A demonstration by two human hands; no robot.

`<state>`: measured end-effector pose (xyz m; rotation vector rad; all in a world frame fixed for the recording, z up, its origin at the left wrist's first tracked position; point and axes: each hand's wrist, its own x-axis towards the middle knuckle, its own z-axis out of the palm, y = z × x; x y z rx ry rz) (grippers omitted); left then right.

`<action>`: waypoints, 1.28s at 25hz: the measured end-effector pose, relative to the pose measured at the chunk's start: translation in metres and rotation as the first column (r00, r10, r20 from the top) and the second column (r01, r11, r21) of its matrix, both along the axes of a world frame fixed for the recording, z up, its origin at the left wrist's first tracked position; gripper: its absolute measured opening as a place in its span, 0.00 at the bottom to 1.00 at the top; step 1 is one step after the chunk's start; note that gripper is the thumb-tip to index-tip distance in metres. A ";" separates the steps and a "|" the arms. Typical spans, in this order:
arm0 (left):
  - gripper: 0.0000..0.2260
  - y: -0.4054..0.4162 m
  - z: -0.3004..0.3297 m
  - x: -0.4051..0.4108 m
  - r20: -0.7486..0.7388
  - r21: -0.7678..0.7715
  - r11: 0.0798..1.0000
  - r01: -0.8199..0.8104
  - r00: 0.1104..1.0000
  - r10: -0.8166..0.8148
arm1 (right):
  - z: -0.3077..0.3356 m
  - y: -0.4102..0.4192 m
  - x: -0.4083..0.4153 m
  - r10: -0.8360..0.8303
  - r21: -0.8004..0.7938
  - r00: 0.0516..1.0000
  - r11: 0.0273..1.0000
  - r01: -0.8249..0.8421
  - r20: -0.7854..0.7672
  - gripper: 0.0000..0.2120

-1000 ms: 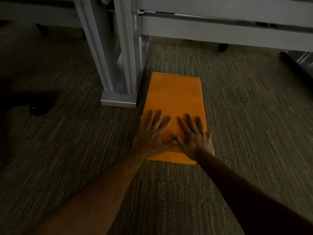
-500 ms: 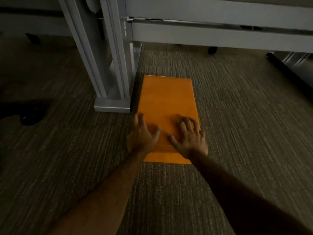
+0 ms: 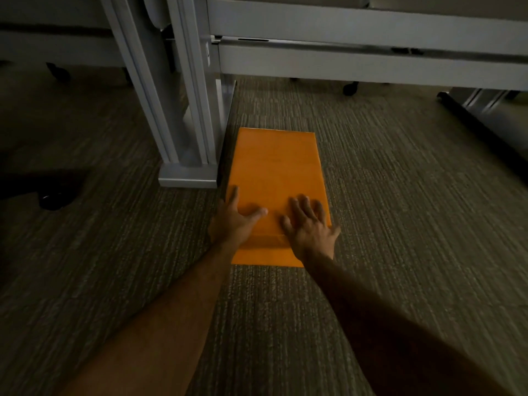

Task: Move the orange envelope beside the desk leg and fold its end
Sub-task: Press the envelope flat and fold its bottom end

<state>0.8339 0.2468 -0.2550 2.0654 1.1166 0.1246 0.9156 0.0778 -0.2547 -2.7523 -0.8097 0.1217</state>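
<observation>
The orange envelope (image 3: 275, 172) lies flat on the carpet, its left edge right beside the foot of the grey desk leg (image 3: 188, 155). Near its closer end a crease runs across, and a flap lies folded over there. My left hand (image 3: 234, 221) presses flat on the envelope's left edge, thumb stretched toward the middle. Spread flat on the right side of the same end is my right hand (image 3: 310, 227), its little finger reaching past the envelope's edge. Neither hand grips anything.
Grey desk frame rails (image 3: 357, 57) run across the back. Chair castors (image 3: 351, 87) stand behind them, a dark chair base (image 3: 51, 195) sits at the left, and a black bar (image 3: 483, 130) slants at the right. Carpet (image 3: 400, 224) surrounds the envelope.
Both hands have slid apart along the near end, from the middle toward the envelope's two side edges. The envelope has stayed beside the leg.
</observation>
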 end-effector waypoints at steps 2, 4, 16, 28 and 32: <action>0.45 0.005 0.004 -0.005 0.085 -0.120 0.992 0.027 0.996 -0.017 | 0.005 -0.007 -0.004 -0.099 0.110 0.991 0.988 0.109 -0.090 0.39; 0.45 0.007 0.007 -0.013 0.217 -0.279 0.960 0.029 0.976 0.034 | 0.003 -0.018 -0.010 -0.275 0.316 0.899 0.867 0.385 -0.341 0.45; 0.55 0.017 0.025 -0.046 0.213 -0.430 0.885 0.178 0.973 -0.093 | 0.005 -0.047 0.007 -0.110 0.236 0.760 0.914 0.331 -0.641 0.65; 0.53 0.036 0.033 -0.068 0.171 -0.492 0.867 0.080 0.985 0.006 | 0.010 -0.015 -0.005 -0.002 0.210 0.809 0.965 0.155 -0.588 0.65; 0.51 0.055 0.030 -0.071 0.196 -0.499 0.860 0.112 0.981 -0.015 | 0.003 0.000 -0.007 0.000 0.233 0.817 0.959 0.164 -0.576 0.64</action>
